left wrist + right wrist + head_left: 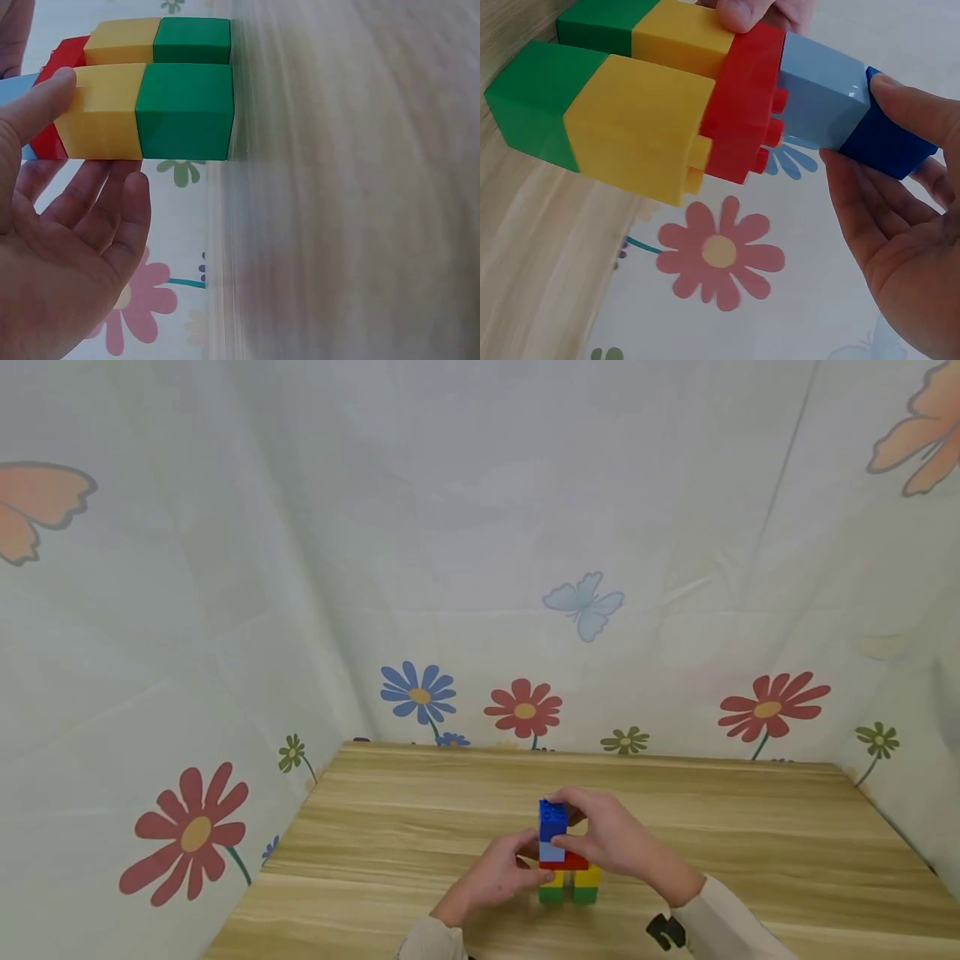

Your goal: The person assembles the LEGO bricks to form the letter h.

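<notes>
A structure of toy building bricks stands on the table, with two legs of green bricks (186, 112) under yellow bricks (634, 124). A red brick (744, 112) bridges the legs, its studs bare on one side. On its other end sits a light blue brick (821, 90), topped by a dark blue brick (552, 818). My right hand (618, 837) pinches the dark blue brick between thumb and fingers. Lower down, my left hand (498, 870) steadies the structure, its thumb on the yellow and red bricks and its fingers behind. Those fingers are partly hidden in the head view.
The wooden table (390, 827) reaches back to a pale cloth (465, 527) printed with flowers and butterflies, which also hangs at both sides. A black piece (666, 932) sits by the right sleeve (720, 922).
</notes>
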Demonstrator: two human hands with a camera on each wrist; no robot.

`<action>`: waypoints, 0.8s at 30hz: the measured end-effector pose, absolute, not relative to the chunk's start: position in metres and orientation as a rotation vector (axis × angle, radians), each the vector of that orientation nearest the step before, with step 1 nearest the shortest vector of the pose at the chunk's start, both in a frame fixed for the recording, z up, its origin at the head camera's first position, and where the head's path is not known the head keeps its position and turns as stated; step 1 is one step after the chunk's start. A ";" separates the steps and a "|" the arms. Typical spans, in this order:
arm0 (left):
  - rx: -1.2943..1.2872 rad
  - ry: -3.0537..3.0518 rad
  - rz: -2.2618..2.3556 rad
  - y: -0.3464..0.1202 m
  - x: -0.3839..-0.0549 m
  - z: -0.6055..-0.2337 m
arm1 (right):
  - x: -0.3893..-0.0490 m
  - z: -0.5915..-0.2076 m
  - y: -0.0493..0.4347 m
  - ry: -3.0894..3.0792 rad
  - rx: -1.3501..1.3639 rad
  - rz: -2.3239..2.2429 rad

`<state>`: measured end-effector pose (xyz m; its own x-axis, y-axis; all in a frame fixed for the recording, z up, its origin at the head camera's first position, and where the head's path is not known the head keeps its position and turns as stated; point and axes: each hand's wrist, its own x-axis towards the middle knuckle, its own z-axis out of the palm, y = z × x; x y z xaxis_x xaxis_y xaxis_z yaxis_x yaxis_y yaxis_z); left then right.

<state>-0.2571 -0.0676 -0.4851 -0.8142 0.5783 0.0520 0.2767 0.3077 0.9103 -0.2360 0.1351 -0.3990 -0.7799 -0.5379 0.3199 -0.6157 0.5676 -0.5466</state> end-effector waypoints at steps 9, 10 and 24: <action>0.808 2.283 1.517 -0.069 -0.256 -0.485 | -0.233 -0.396 0.134 -2.713 0.975 0.994; 0.808 2.283 1.517 -0.069 -0.256 -0.485 | -0.233 -0.396 0.134 -2.719 0.970 0.984; 0.750 2.306 1.496 -0.067 -0.255 -0.482 | -0.231 -0.398 0.131 -2.717 0.953 0.962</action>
